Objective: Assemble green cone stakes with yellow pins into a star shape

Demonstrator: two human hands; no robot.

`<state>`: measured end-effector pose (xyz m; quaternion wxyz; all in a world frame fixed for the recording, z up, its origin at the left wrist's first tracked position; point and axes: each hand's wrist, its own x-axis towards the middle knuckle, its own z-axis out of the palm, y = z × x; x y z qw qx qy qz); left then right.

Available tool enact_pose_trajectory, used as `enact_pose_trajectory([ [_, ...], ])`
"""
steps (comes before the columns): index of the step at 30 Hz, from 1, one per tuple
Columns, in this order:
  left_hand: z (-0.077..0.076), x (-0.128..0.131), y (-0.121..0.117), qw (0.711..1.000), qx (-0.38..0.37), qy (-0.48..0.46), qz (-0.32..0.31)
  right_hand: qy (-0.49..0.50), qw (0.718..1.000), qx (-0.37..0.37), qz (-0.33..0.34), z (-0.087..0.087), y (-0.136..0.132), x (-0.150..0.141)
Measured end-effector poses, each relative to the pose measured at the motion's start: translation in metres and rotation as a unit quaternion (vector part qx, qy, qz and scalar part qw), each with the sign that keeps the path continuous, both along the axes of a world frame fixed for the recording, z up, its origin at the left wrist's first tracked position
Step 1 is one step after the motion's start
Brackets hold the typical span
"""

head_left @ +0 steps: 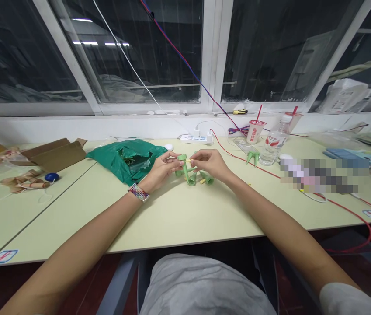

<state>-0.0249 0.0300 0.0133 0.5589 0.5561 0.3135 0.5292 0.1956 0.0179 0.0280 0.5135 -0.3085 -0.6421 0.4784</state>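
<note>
My left hand (163, 168) pinches a green cone-shaped plastic piece (183, 162) above the pale green table (185, 214). My right hand (209, 162) is closed too, its fingertips pinching a small yellow part (189, 161) against the top of that cone. Several more green cones with yellow bits (201, 177) lie on the table right under my hands. A beaded band sits on my left wrist (138, 192).
A green plastic bag (126, 159) lies left of my hands, an open cardboard box (54, 153) further left. Behind are a power strip (196, 138), a drink cup (255, 130), a water bottle (272, 146), two green cones (252, 156) and a red cable (342, 204).
</note>
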Motion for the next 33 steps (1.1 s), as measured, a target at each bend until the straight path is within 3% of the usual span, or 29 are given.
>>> enact_pose_trajectory([
  [6,0.002,0.003,-0.004,1.0,-0.008,0.013,0.013,0.0,0.999,0.015,-0.031,-0.004,0.0,-0.003],
  [19,0.006,0.009,-0.01,0.999,-0.011,0.027,0.02,0.002,1.0,0.015,-0.025,-0.004,0.0,-0.005],
  [27,0.008,0.008,-0.008,0.999,0.024,0.026,0.014,0.005,1.0,0.012,-0.004,0.002,-0.002,-0.005],
  [31,0.012,0.005,-0.012,0.994,0.076,0.076,0.003,-0.065,0.997,0.014,0.05,0.016,-0.015,0.021],
  [33,0.014,0.005,-0.014,0.993,0.084,0.082,0.008,-0.111,0.994,0.012,0.011,0.024,-0.024,0.05],
])
